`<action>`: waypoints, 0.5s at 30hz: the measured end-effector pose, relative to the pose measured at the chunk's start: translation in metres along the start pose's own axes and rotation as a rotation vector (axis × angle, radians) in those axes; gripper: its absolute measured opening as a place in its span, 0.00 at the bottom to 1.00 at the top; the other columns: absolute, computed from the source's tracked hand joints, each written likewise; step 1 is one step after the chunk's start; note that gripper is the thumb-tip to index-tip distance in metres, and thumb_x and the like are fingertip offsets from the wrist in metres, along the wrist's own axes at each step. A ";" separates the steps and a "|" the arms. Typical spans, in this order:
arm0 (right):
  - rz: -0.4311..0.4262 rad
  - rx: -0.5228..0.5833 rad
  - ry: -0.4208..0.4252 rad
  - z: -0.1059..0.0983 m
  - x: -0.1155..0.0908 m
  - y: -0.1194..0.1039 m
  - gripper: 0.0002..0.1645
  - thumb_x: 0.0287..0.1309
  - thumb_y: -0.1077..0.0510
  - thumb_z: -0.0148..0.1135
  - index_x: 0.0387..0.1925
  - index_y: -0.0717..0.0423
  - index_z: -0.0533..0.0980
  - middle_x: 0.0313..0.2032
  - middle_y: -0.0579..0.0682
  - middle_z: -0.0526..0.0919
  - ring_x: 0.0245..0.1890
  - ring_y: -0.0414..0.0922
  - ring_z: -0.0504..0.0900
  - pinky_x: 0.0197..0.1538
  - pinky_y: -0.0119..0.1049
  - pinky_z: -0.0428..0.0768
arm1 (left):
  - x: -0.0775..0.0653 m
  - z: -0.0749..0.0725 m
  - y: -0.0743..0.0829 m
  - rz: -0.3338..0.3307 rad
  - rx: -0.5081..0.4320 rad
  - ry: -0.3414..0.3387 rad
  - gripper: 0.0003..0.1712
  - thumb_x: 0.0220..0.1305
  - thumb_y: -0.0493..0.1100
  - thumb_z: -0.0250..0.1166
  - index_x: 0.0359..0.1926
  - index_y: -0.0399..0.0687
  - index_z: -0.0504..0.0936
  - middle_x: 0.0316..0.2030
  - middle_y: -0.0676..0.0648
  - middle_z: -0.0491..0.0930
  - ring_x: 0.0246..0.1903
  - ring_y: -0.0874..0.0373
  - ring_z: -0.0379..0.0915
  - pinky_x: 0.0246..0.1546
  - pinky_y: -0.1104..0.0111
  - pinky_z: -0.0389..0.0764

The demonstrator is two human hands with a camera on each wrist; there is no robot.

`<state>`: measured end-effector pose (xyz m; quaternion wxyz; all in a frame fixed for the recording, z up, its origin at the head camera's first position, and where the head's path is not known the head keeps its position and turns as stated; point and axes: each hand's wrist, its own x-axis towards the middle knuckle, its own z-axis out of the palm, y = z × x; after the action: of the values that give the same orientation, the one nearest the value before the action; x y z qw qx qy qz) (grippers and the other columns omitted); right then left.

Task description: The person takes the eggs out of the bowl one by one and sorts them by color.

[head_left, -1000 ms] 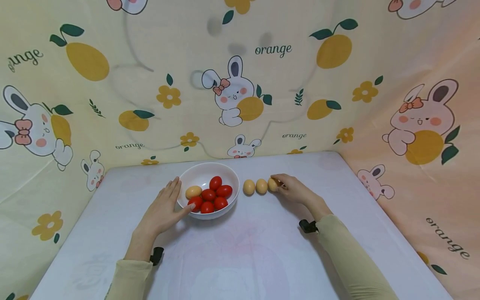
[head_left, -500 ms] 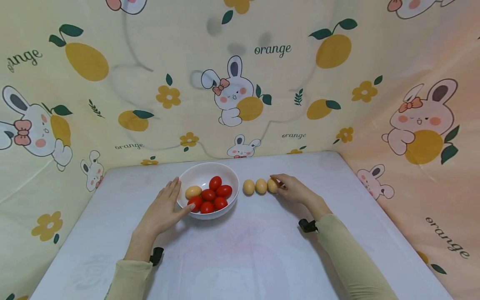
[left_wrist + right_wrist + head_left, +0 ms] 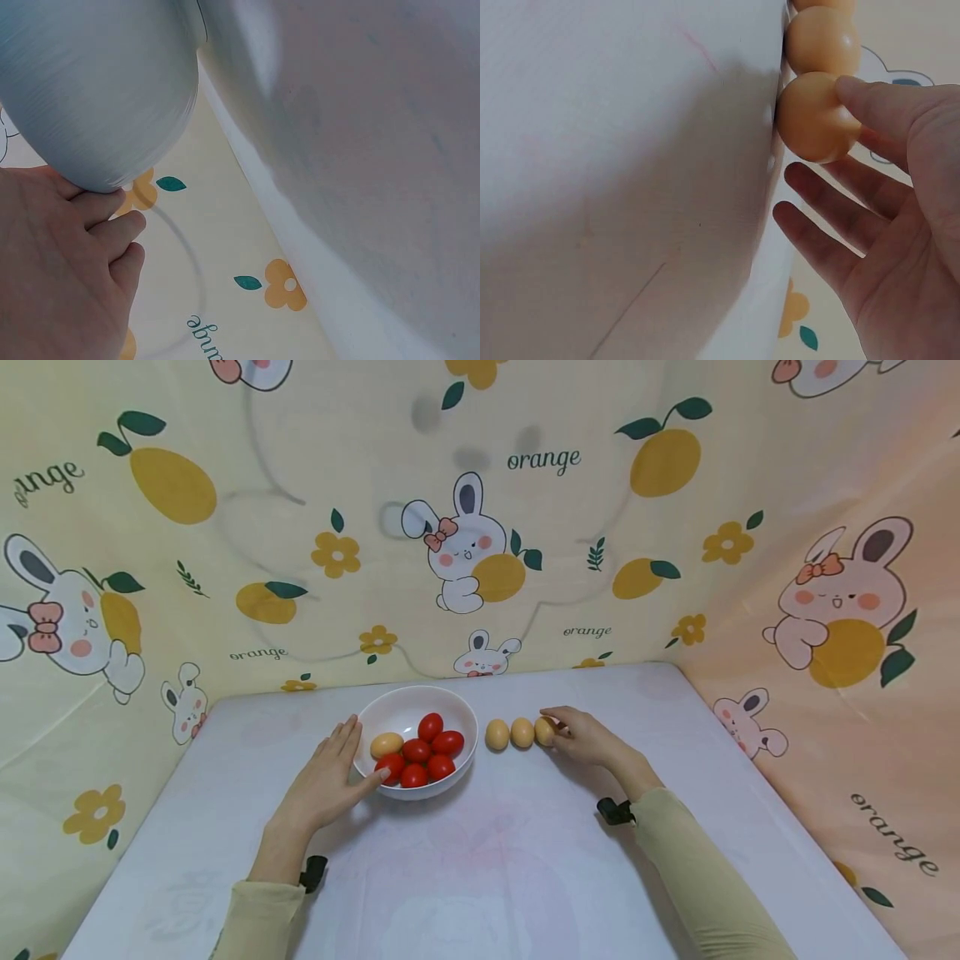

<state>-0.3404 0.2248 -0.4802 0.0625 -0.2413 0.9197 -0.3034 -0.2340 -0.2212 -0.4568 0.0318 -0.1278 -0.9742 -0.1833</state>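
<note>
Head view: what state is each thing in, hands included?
White bowl: upright, partly filled.
Six red ovals: in the bowl.
One egg: in the bowl.
Two eggs: on the table, unheld.
Rightmost egg: pinched, at row's end.
Left hand: touching bowl, fingers straight.
Right hand: pinching rightmost egg.

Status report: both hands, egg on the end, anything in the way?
Left hand against side of bowl. Right hand pinching end egg, farthest from bowl. Two more eggs lie between that one and bowl.
</note>
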 end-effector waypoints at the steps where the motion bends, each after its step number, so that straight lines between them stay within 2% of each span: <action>1: -0.004 -0.002 0.004 0.000 0.000 0.000 0.33 0.70 0.64 0.61 0.73 0.65 0.67 0.68 0.66 0.74 0.62 0.62 0.78 0.64 0.57 0.79 | 0.000 0.000 0.000 0.000 0.000 0.000 0.60 0.70 0.75 0.53 0.81 0.33 0.50 0.82 0.36 0.47 0.80 0.36 0.41 0.79 0.43 0.49; 8: -0.028 -0.044 0.058 -0.004 0.002 -0.004 0.31 0.74 0.59 0.60 0.74 0.62 0.68 0.71 0.65 0.70 0.70 0.64 0.71 0.72 0.61 0.69 | 0.000 0.001 -0.002 0.000 0.003 0.002 0.60 0.70 0.76 0.52 0.81 0.33 0.50 0.82 0.36 0.47 0.80 0.36 0.42 0.79 0.44 0.49; 15: -0.100 -0.089 0.150 -0.007 0.007 -0.020 0.29 0.75 0.56 0.60 0.73 0.61 0.69 0.73 0.61 0.69 0.74 0.61 0.66 0.75 0.59 0.64 | 0.001 0.002 -0.003 -0.002 -0.002 0.002 0.60 0.70 0.76 0.52 0.81 0.34 0.49 0.82 0.36 0.47 0.80 0.36 0.41 0.79 0.44 0.48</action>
<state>-0.3406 0.2111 -0.4621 -0.0327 -0.2662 0.9211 -0.2823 -0.2354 -0.2229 -0.4600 0.0322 -0.1268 -0.9741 -0.1847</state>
